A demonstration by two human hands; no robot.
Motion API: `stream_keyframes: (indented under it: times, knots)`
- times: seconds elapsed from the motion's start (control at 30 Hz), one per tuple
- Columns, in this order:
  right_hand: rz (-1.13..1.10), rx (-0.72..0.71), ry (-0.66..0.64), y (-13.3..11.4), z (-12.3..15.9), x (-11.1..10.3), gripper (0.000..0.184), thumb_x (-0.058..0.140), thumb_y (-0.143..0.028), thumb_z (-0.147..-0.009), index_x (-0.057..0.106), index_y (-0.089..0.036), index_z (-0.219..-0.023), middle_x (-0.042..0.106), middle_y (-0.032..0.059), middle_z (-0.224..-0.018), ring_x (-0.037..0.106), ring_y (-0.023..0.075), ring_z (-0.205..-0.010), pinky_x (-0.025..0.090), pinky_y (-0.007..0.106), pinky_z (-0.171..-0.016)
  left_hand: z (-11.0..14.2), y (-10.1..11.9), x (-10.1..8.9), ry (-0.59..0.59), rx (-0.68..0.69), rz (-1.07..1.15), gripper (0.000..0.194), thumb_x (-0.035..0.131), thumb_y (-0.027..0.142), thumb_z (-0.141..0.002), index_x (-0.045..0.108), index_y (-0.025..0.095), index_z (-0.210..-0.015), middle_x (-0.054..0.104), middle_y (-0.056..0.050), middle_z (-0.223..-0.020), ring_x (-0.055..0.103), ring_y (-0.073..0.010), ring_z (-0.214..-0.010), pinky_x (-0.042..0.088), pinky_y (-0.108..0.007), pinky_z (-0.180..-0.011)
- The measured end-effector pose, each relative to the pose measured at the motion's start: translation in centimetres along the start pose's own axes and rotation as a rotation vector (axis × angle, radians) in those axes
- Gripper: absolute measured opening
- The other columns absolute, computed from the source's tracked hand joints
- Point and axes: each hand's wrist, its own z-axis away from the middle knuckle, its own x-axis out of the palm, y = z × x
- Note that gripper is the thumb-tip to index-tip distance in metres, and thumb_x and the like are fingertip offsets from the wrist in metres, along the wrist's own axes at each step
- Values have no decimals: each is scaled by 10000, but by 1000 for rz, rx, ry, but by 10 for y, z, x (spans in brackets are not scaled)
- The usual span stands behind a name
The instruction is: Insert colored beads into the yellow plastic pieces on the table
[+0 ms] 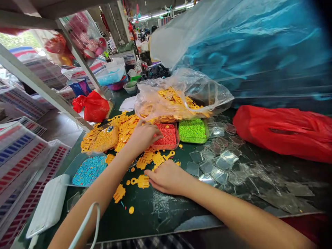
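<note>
Left hand (144, 136), fingers slightly apart, touches the red bead tray (166, 135); right hand (168, 176), fingers together, lies beside a yellow piece (143, 181).

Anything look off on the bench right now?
Yes: loose yellow pieces are scattered over the dark mat around the right hand, outside any tray or bag, so they look spilled. Also, a white face mask lies on the mat, its ear loop crossing the left forearm.
</note>
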Motion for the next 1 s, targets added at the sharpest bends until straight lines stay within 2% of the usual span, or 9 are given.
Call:
stream_keyframes:
  times: [0.1,0.2,0.33,0.5,0.67,0.73,0.83,1.0]
  knots:
    - [-1,-31,48,-1,-1,5,193,417,-280,-954,569,-163,-930,677,41,-654,547,135,-507,180,292,-490,-29,9,3,-132,78,-33,107,673,294,-844,731,217,-799,734,-31,-893,610,-236,-923,299,-424,-935]
    - [-1,-44,46,0,-2,5,195,412,-278,-957,566,-163,-930,681,37,-656,563,143,-510,192,289,-480,-43,9,7,-192,108,-30,46,715,267,-787,744,232,-790,722,-33,-879,595,-250,-940,297,-426,-929]
    - [-4,-50,1,1,-2,-1,185,415,-263,-957,573,-165,-963,700,36,-696,596,157,-551,202,285,-466,-46,2,14,-221,127,-16,85,718,288,-767,747,244,-834,703,-41,-903,584,-253,-934,310,-430,-918]
    - [-28,-64,15,2,-1,-5,175,431,-236,-946,588,-158,-947,699,46,-681,593,156,-542,236,276,-463,-47,-5,25,-227,153,-32,123,703,333,-775,725,213,-792,688,-53,-863,575,-240,-887,350,-385,-872]
    - [-29,-53,-14,2,-1,-3,188,426,-227,-945,600,-156,-937,703,50,-675,592,153,-540,208,278,-454,-48,-4,24,-249,112,-20,131,689,300,-806,713,199,-725,663,-37,-861,568,-242,-910,319,-424,-907]
    - [-27,-48,-10,3,-1,-3,197,423,-222,-943,606,-151,-929,692,45,-653,576,148,-526,197,284,-457,-44,-1,19,-197,101,-11,135,666,291,-837,716,199,-752,657,-36,-899,564,-242,-937,293,-451,-934]
    - [-11,-45,-13,4,-1,-2,231,406,-234,-951,615,-147,-904,679,40,-644,540,135,-502,190,285,-469,-28,6,8,-34,68,44,191,598,323,-899,722,207,-813,646,-38,-950,557,-224,-943,281,-454,-956]
    - [-22,-54,29,7,1,2,257,414,-261,-938,626,-160,-835,655,22,-624,482,118,-479,171,285,-488,28,24,-9,246,-71,210,269,533,411,-941,735,239,-895,632,-35,-938,553,-204,-904,362,-382,-889]
